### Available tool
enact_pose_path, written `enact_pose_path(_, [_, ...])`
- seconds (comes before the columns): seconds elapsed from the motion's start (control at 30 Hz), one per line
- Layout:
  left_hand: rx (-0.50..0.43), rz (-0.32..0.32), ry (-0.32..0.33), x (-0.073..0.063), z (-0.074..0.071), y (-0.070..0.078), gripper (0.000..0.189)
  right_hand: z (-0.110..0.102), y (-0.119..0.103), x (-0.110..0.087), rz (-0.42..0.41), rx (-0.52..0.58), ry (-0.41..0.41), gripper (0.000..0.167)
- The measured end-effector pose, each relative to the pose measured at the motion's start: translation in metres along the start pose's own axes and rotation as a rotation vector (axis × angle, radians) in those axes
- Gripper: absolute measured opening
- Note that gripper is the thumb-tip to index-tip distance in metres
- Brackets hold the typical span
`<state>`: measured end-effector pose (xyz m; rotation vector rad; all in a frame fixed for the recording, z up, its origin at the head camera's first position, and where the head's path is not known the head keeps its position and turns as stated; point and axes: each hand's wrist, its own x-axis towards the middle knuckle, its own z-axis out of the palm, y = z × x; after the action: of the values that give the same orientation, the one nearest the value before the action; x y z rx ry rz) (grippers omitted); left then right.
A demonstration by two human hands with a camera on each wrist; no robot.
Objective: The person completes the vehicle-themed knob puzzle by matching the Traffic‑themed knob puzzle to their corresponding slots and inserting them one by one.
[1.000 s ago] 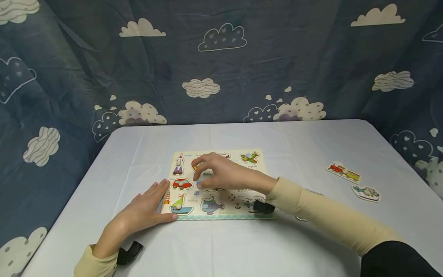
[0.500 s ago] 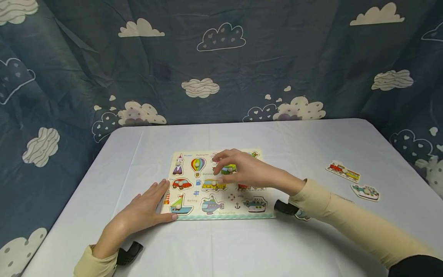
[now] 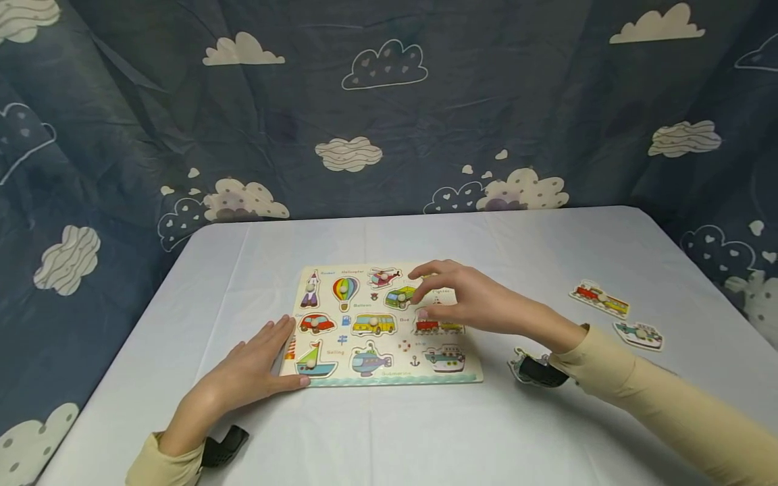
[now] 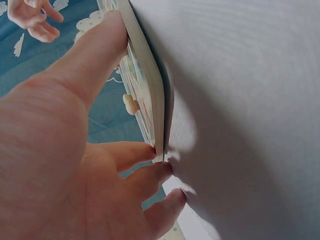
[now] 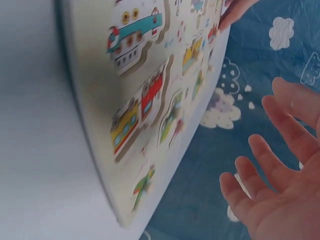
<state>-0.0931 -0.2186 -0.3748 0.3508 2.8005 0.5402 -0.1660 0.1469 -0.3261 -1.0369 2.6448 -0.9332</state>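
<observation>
A wooden peg puzzle board (image 3: 377, 381) with vehicle pictures lies on the table. My left hand (image 3: 258, 361) rests along its left edge, thumb at the near corner. In the left wrist view, the fingertips and thumb (image 4: 102, 42) touch the board's side and edge. Over the right part of the board hovers my right hand (image 3: 480, 297), fingers loosely bent and holding nothing, above the train picture (image 3: 434, 328). The fighter plane at the back right is mostly hidden by it. Knobs show on the balloon (image 3: 345, 290), red car (image 3: 317, 323) and sailboat (image 3: 316, 364).
A loose train piece (image 3: 600, 300) and a green-and-white piece (image 3: 638, 335) lie at the table's right. Another piece (image 3: 516, 364) sits right of the board, partly hidden by the black wrist camera (image 3: 541, 372). A cloud-patterned curtain (image 3: 389, 121) hangs behind the table (image 3: 365, 432).
My right hand has moved rightward across the board, uncovering the balloon, then the helicopter, yellow bus and green truck. The left hand stays at the board's edge.
</observation>
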Motion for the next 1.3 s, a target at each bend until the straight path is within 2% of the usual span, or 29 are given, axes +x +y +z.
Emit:
enact_pose_path(0.2, [0.002,0.009,0.001,-0.001,0.001,-0.001,0.110,-0.010,0.007,-0.017,0.010,-0.003,0.040,0.018])
enact_pose_path(0.47, [-0.004,0.007,-0.003,-0.002,0.000,0.001,0.110,-0.023,0.021,-0.041,0.069,-0.051,0.073,0.021])
enact_pose_path(0.9, [0.003,0.003,0.007,0.000,0.001,0.000,0.112,-0.058,0.030,-0.080,0.131,-0.108,0.141,0.023])
enact_pose_path(1.3, [0.011,0.004,0.001,0.000,0.002,-0.001,0.113,-0.080,0.055,-0.116,0.201,-0.158,0.206,0.023])
